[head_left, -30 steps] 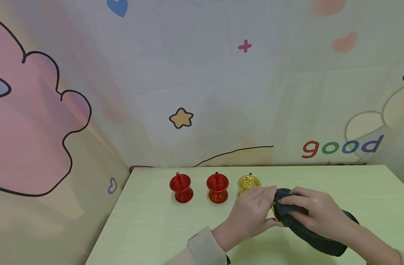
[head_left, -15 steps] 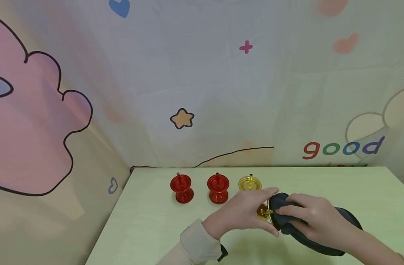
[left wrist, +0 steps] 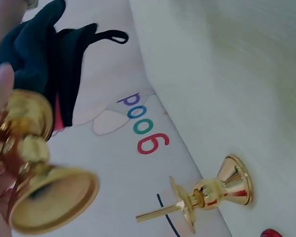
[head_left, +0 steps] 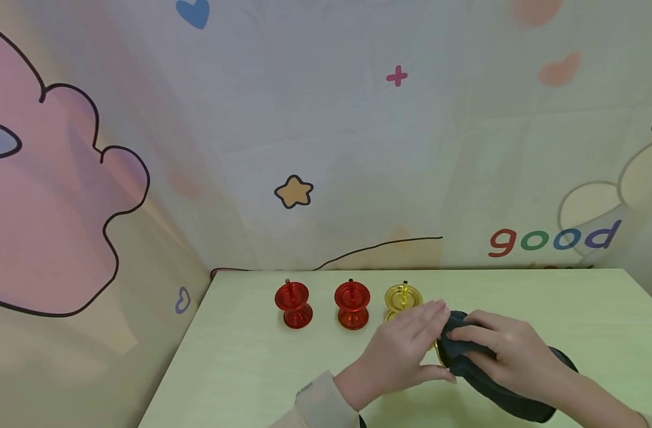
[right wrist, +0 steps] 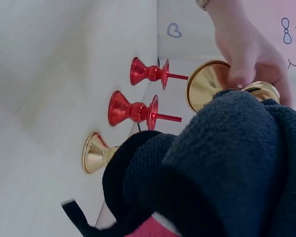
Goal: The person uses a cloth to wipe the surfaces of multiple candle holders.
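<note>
My left hand (head_left: 395, 356) holds a gold candlestick (left wrist: 32, 153) tilted sideways above the table, its hollow base showing in the left wrist view. In the head view that hand covers most of it. With my right hand (head_left: 510, 351) I grip a dark blue-grey cloth (head_left: 510, 395) and press it over the candlestick's dish end; the cloth has a black edge and a hanging loop (left wrist: 113, 35). A second gold candlestick (head_left: 403, 297) stands upright just beyond my left fingers, its spike pointing up.
Two red candlesticks, one in the middle (head_left: 352, 304) and one farther left (head_left: 294, 304), stand in a row with the gold one near the back of the pale green table (head_left: 240, 374). A printed backdrop (head_left: 347, 131) hangs behind the table.
My left hand opened out a little around the gold candlestick half a second ago, baring its stem, and now its fingers lie closer over it again. The cloth stays at the dish end.
</note>
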A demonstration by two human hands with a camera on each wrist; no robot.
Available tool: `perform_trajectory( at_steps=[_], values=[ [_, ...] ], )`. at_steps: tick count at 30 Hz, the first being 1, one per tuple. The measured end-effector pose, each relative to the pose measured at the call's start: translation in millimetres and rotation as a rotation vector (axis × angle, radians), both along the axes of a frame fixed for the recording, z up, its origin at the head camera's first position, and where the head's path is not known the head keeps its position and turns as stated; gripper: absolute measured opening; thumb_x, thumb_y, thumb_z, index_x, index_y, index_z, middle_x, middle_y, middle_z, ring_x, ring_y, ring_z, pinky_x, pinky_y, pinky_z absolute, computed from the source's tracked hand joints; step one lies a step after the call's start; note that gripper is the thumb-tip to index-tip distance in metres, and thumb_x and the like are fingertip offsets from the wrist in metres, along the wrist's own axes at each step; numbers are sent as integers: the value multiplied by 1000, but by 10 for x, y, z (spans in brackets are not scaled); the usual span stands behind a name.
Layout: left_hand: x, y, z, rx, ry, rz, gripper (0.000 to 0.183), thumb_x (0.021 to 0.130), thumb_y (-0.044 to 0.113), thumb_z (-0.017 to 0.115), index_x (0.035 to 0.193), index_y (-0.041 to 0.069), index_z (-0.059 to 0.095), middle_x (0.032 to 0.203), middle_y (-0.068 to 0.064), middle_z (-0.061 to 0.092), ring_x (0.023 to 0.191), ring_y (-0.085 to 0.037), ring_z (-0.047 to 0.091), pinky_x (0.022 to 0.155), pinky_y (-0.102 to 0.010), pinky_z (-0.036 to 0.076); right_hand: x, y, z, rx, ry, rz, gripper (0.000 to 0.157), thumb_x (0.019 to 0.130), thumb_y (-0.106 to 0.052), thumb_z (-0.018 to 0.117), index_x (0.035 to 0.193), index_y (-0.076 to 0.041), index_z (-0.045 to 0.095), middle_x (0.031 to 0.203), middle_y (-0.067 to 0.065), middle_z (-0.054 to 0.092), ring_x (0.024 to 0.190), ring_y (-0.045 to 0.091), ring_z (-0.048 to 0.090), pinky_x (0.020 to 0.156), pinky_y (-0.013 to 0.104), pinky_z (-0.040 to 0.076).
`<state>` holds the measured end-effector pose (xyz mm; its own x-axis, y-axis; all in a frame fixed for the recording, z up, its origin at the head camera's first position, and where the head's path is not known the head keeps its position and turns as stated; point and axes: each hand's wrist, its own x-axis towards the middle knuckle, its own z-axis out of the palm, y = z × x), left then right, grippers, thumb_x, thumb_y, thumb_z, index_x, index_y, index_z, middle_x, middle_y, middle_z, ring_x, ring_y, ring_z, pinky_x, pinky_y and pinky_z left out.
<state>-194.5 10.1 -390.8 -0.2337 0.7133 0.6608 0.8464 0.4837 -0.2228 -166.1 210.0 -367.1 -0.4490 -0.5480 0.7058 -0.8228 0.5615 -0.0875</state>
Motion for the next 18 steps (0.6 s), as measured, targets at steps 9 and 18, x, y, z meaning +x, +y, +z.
perform_trajectory(
  at_steps=[9,18],
  values=[
    [-103,-65,245,-202,-627,-30,96,60,61,66,136,13,33,130,6,48,111,2,49,90,-6,36,-23,-19,-51,29,72,108,31,90,-38,41,86,-19,66,81,-2,57,63,6,53,55,11,45],
    [-30,-2,-57,5,-6,28,83,68,61,62,126,3,47,123,-7,55,115,-12,50,98,-21,36,-32,-49,-87,-30,-5,-15,40,88,-44,37,84,-18,67,81,-4,58,64,4,53,59,8,44]
  ],
)
